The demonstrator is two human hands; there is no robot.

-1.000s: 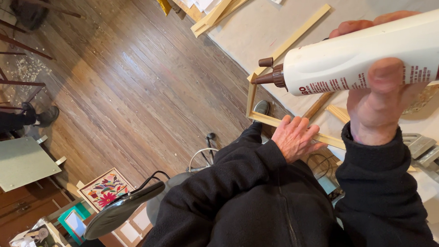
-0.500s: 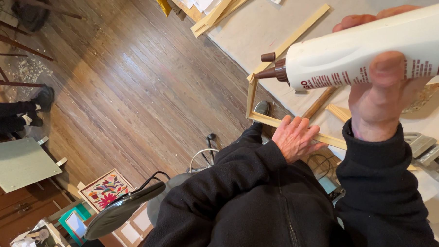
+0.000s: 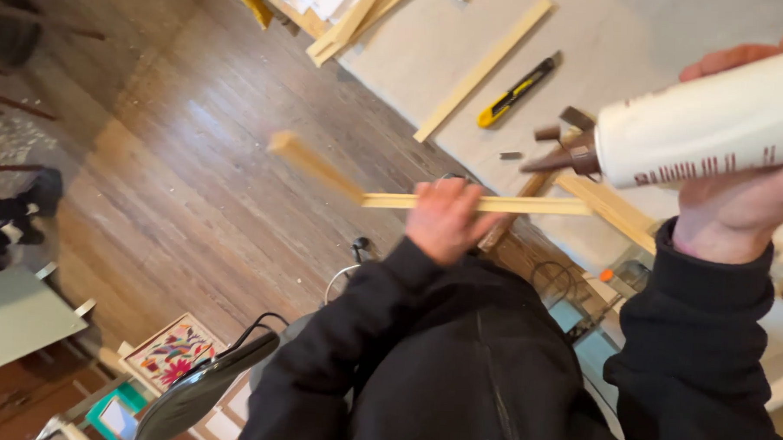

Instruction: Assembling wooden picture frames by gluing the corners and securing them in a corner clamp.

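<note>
My right hand (image 3: pixel 739 206) is wrapped tight around a white glue bottle (image 3: pixel 707 127), holding it on its side with the brown nozzle (image 3: pixel 558 156) pointing left, just above the wood I'm working on. My left hand (image 3: pixel 448 218) is clenched on a thin pale wooden strip (image 3: pixel 496 204), lifted off the bench and held level; a second strip (image 3: pixel 311 163) meets it at a corner and juts out over the floor, so I judge this to be part of a light frame. The nozzle tip sits near the right end of the held strip, close to but apart from it, and I can't see any glue on the wood, though the frame is blurred there.

So as I read it, the frame is partly joined and picked up, the bottle is ready, and the gluing at this end is not yet done.

Further out, the pale work table (image 3: pixel 588 62) carries a loose long strip (image 3: pixel 483 69), a yellow utility knife (image 3: pixel 513 92) and more strips (image 3: pixel 355 23) stacked at its far edge. Below me are my dark sleeves, the wooden floor (image 3: pixel 176 178), a dark chair back (image 3: pixel 194 395) and a colourful patterned picture (image 3: pixel 170 355) leaning low down
</note>
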